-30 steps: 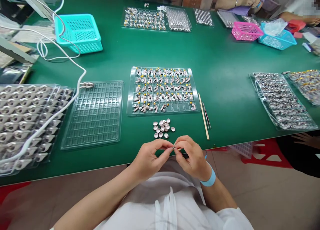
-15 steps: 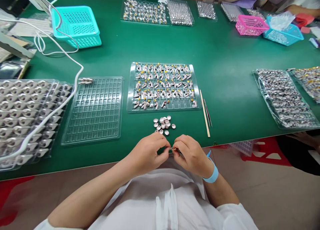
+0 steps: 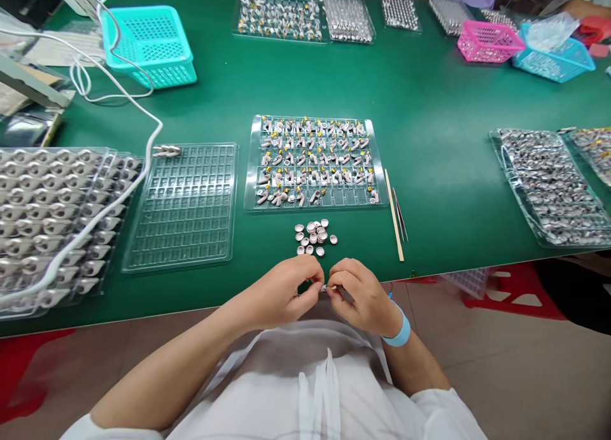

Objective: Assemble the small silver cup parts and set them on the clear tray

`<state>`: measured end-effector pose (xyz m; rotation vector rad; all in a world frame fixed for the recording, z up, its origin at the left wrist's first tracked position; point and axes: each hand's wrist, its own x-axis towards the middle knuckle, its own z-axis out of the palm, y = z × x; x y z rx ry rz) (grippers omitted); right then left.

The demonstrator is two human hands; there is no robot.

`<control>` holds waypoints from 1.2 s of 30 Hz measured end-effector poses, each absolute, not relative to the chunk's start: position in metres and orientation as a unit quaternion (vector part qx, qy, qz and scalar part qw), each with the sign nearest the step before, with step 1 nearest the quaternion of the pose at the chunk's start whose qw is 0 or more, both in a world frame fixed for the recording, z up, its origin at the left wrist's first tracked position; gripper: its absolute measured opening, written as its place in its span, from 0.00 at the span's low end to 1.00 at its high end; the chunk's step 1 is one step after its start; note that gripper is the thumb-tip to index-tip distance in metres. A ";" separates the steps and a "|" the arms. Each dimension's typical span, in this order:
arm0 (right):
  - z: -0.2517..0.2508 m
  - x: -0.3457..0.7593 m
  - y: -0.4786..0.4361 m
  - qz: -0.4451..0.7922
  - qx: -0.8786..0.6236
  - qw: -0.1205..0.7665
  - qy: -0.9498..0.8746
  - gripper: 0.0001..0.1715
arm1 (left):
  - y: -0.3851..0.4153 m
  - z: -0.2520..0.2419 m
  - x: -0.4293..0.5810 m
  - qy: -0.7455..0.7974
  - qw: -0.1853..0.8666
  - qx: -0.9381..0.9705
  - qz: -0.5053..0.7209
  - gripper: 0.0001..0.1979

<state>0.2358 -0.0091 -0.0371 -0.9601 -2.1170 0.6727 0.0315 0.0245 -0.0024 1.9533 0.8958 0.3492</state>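
My left hand [image 3: 281, 291] and my right hand [image 3: 361, 295] meet fingertip to fingertip at the near edge of the green table [image 3: 429, 128]. Both are pinched on one tiny silver part [image 3: 326, 288] held between them. Just beyond my fingers lies a small heap of round silver caps [image 3: 314, 235]. Behind the heap sits a clear tray [image 3: 314, 162] filled with small grey parts with yellow tips. A blue band circles my right wrist.
An empty clear tray [image 3: 184, 204] lies at left, beside stacked trays of silver shells [image 3: 52, 217] crossed by a white cable [image 3: 119, 198]. A wooden stick [image 3: 394, 214] and tweezers [image 3: 400, 214] lie right of the centre tray. More part trays at right [image 3: 548, 185]; teal [image 3: 147, 45], pink [image 3: 489, 42] baskets behind.
My hands stay pinched together on the small part and have drawn slightly nearer my body. The view has tilted down a little.
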 end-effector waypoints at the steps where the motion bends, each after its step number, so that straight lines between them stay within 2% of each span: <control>1: -0.038 0.235 -0.009 0.272 -0.371 0.361 -0.811 0.11 | 0.025 -0.002 0.031 0.371 0.479 0.783 0.138 0.06; 6: -0.043 0.232 -0.008 0.339 -0.376 0.417 -0.755 0.08 | 0.026 -0.003 0.031 0.399 0.524 0.739 0.141 0.06; 13: -0.044 0.233 -0.009 0.359 -0.425 0.459 -0.693 0.07 | 0.027 -0.009 0.033 0.422 0.487 0.739 0.194 0.06; 15: -0.044 0.236 -0.009 0.355 -0.440 0.463 -0.682 0.07 | 0.026 -0.014 0.033 0.430 0.455 0.751 0.210 0.06; 22: -0.046 0.249 -0.010 0.351 -0.485 0.480 -0.641 0.07 | 0.023 -0.035 0.037 0.411 0.237 0.846 0.242 0.08; 26: -0.051 0.251 -0.011 0.349 -0.495 0.489 -0.628 0.06 | 0.023 -0.036 0.036 0.405 0.216 0.861 0.220 0.10; 31: -0.056 0.253 -0.011 0.359 -0.497 0.500 -0.611 0.06 | 0.031 -0.031 0.037 0.409 0.200 0.854 0.252 0.11; 36: -0.054 0.253 -0.010 0.357 -0.495 0.504 -0.611 0.06 | 0.050 -0.029 0.055 0.425 0.135 0.866 0.228 0.07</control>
